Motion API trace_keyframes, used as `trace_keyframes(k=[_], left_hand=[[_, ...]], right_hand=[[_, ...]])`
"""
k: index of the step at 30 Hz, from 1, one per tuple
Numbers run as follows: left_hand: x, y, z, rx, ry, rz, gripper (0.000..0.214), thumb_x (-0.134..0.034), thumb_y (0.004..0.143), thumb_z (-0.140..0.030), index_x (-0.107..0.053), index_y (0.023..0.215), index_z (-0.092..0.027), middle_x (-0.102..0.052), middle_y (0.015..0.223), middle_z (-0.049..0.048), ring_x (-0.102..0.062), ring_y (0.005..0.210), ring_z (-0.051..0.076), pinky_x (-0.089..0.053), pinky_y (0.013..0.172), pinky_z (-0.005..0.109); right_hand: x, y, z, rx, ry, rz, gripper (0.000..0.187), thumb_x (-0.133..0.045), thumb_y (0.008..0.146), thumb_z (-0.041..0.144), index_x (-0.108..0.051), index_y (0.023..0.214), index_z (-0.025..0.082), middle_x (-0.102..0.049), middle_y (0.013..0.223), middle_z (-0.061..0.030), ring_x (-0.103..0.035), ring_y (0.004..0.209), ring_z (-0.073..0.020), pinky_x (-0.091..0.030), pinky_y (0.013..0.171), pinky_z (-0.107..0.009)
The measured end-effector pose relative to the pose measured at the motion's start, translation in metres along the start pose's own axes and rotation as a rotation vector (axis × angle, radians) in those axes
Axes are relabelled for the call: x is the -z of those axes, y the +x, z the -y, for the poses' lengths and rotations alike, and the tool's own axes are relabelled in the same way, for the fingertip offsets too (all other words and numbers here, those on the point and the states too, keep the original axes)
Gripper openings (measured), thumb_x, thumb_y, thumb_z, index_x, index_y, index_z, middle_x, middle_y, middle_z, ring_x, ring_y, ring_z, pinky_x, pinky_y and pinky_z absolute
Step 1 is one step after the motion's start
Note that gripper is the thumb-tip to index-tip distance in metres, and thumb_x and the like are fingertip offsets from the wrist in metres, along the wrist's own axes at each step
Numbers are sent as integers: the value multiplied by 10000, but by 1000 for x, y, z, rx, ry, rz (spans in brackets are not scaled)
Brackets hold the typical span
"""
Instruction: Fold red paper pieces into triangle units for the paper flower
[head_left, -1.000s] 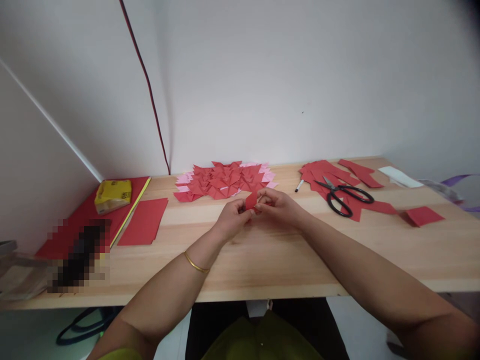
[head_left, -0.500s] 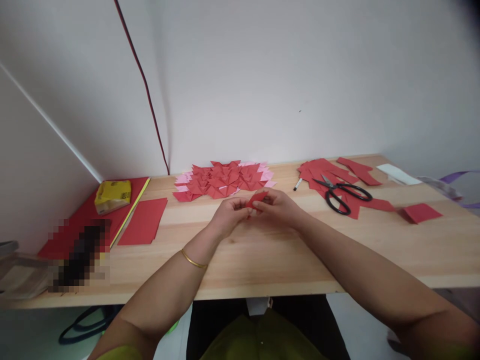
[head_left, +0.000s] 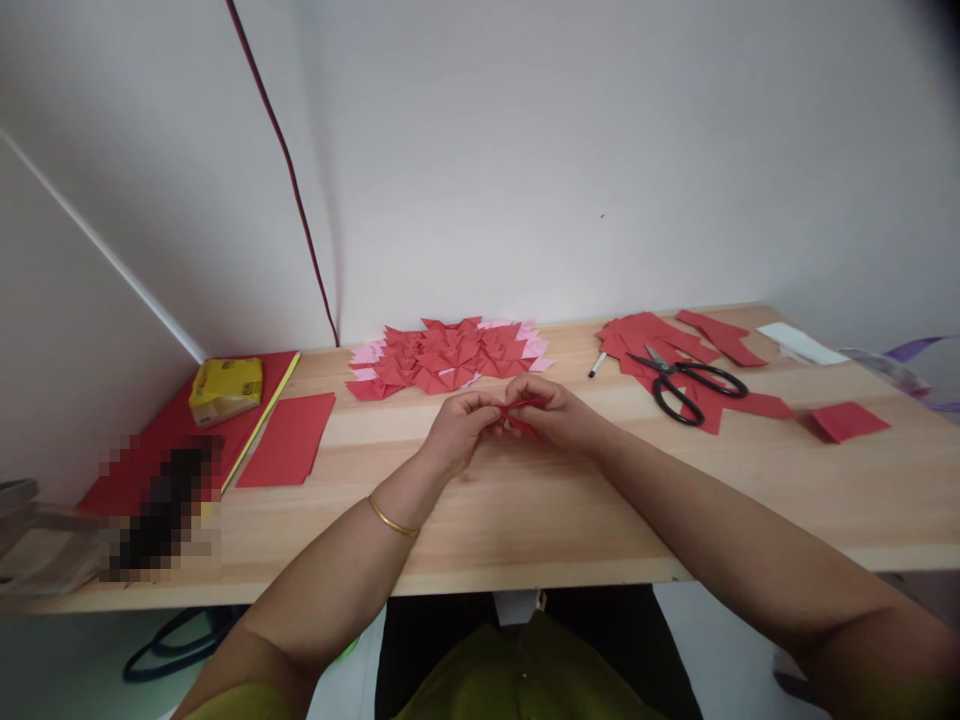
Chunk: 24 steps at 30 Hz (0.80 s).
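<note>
Between my two hands, a little above the middle of the table, is a small folded piece of red paper (head_left: 519,421). My left hand (head_left: 466,428) pinches its left side with thumb and fingers. On the other side my right hand (head_left: 553,412) grips it, fingers bent over the top edge. Much of the paper is hidden by the fingers, so its exact folds cannot be made out. Just behind the hands lies a spread of folded red paper pieces (head_left: 446,358), with folded pink paper pieces (head_left: 537,348) showing at its edges.
Black-handled scissors (head_left: 679,385) rest on red paper scraps (head_left: 637,335) at right, beside a marker (head_left: 598,365). A creased red square (head_left: 851,421) lies farther right. At left are red sheets (head_left: 285,440) and a yellow packet (head_left: 227,388). The wooden table (head_left: 510,530) meets the wall behind.
The red paper has turned between my fingers, and its broad face now shows less. My right fingers have curled further over it. Both hands stay in nearly the same place.
</note>
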<state>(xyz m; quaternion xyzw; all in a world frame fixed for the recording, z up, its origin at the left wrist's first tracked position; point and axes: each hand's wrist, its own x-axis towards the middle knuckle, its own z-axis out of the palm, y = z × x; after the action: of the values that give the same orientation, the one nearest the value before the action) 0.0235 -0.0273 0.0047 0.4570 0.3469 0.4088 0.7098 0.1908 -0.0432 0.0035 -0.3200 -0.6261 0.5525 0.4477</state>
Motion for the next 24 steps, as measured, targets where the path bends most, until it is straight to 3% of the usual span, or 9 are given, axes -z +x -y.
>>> trace_keyframes(k=[8, 13, 19, 24], left_hand=[[3, -3, -7, 33, -8, 69, 138, -688, 599, -182, -647, 709, -109, -649, 580, 37, -568, 514, 108, -418, 559, 248], [9, -3, -9, 62, 11, 123, 259, -712, 687, -347, -664, 727, -96, -663, 647, 72, -553, 526, 108, -469, 596, 283], [10, -2, -7, -15, 127, 118, 270, -729, 695, -365, -680, 735, -103, -670, 682, 60, -540, 549, 90, -463, 602, 252], [8, -4, -12, -60, 306, 82, 236, -697, 720, -363, -686, 718, -127, -645, 622, 34, -549, 563, 101, -437, 604, 240]], right_hand=[[5, 1, -1, 45, 27, 79, 165, -611, 842, 337, -519, 863, 202, -660, 762, -13, -632, 710, -132, -489, 693, -296], [9, 0, 1, 50, -65, 83, 220, -624, 825, 390, -544, 844, 186, -668, 805, -39, -648, 728, -149, -506, 717, -321], [8, 2, 2, -84, -137, -75, 256, -683, 758, 352, -570, 910, 182, -670, 764, -22, -621, 653, -127, -488, 642, -270], [9, 2, -1, -93, -126, -78, 189, -644, 777, 348, -606, 826, 169, -648, 708, -7, -585, 637, -116, -464, 650, -260]])
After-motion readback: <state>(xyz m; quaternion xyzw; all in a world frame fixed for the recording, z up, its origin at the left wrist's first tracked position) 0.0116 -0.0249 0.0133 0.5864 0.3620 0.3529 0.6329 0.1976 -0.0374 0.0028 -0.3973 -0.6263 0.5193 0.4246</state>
